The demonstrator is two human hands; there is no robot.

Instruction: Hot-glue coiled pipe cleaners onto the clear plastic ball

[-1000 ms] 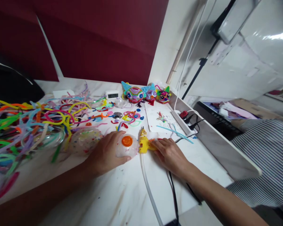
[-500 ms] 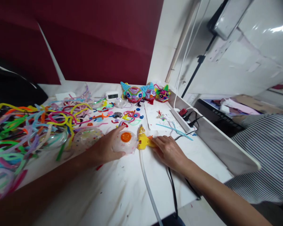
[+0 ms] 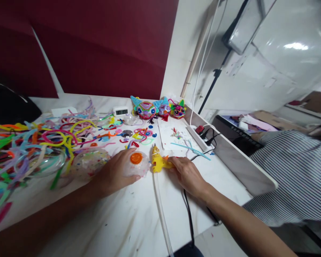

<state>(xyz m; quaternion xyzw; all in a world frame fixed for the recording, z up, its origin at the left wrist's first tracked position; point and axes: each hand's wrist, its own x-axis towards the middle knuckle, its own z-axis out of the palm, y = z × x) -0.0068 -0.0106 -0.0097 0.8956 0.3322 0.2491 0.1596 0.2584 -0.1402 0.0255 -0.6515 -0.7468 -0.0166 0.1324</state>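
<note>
My left hand point(image 3: 119, 170) is curved around the left side of a translucent, rounded plastic piece point(image 3: 141, 169) with an orange cap point(image 3: 136, 158) on top. Close to its right lies a yellow hot glue gun point(image 3: 157, 164), nozzle pointing away from me. My right hand point(image 3: 188, 173) is closed on the gun's handle. A long clear glue stick point(image 3: 161, 210) runs out of the gun's back toward the table's front edge. Left of my left hand sits another clear, speckled plastic piece point(image 3: 89, 161).
Many coloured pipe cleaners point(image 3: 56, 137) spread over the left. Decorated animal-face crafts point(image 3: 146, 110) stand at the back beside a small digital clock point(image 3: 120, 111). A white power strip point(image 3: 200, 138) lies along the right-hand board point(image 3: 230, 157). A person in a striped shirt point(image 3: 294, 175) is beyond it.
The whole view has shifted, so things appear a little farther left. Both hands keep the same holds on the plastic piece and the glue gun.
</note>
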